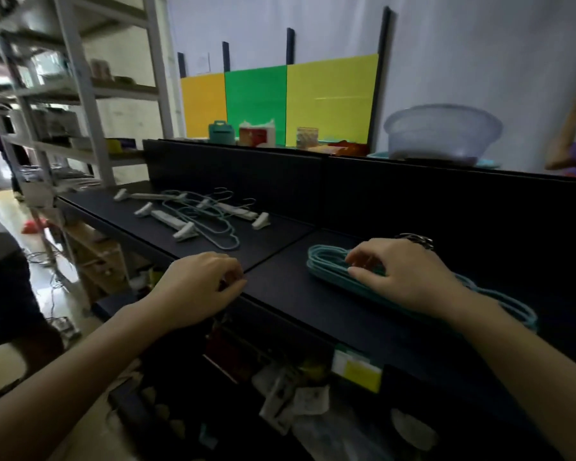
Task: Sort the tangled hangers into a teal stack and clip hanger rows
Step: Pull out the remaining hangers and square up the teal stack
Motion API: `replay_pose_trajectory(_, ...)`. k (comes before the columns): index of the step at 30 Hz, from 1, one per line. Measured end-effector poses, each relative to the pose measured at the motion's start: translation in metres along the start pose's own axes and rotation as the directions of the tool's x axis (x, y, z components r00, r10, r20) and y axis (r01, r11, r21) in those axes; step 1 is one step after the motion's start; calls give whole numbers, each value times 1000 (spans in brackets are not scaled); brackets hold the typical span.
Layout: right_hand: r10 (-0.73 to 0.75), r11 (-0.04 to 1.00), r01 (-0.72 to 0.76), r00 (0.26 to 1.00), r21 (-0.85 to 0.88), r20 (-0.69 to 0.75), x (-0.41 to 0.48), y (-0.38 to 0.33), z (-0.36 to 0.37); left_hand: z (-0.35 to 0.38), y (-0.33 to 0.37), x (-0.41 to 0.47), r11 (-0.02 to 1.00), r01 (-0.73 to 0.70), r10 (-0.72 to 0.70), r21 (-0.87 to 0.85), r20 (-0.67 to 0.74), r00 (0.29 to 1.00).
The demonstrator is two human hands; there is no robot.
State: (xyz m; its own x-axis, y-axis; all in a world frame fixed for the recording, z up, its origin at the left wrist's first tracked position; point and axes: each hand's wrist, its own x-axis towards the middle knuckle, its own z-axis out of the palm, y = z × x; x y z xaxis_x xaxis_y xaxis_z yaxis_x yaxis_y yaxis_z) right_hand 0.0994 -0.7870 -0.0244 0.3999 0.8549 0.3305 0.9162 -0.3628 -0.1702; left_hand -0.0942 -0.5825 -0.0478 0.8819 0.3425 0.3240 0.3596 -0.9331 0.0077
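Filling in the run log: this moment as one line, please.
stage: sorting underway | right hand: grips teal stack | left hand: curled at table edge, grip unclear | tangled pile: clip and teal hangers unsorted

Right hand (403, 277) gripping teal hanger stack (326, 264) on table (296, 304), left hand (197, 287) curled at its edge, clip hangers (167, 218) beyond

Both our arms reach forward, palms down.
Our left hand (197, 287) is curled, holding nothing; our right hand (404, 276) pinches the teal stack (325, 262).
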Motion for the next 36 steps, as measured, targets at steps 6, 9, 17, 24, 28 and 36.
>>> replay_pose_trajectory(6,-50,998,51,998,-22,37,56,-68,52,4,-89,-22,1000,26,-27,13,26,999)
replay_pose_trajectory(9,-46,999,47,997,-11,66,86,-91,68,3,-125,-25,999,38,-38,16,21,999)
replay_pose_trajectory(17,-47,999,47,993,4,111,165,-128,101,14,-199,-9,997,67,-67,-35,-9,998)
replay_pose_trajectory(24,-13,1000,16,993,-24,119,250,-140,135,36,-264,38,997,59,-60,-45,-33,998)
replay_pose_trajectory(28,26,998,-18,989,-56,142,303,-142,149,41,-303,78,998,39,-40,-53,-30,999)
replay_pose_trajectory(36,93,987,-59,968,-147,232,372,-151,186,62,-375,127,998,6,-9,-56,-48,999)
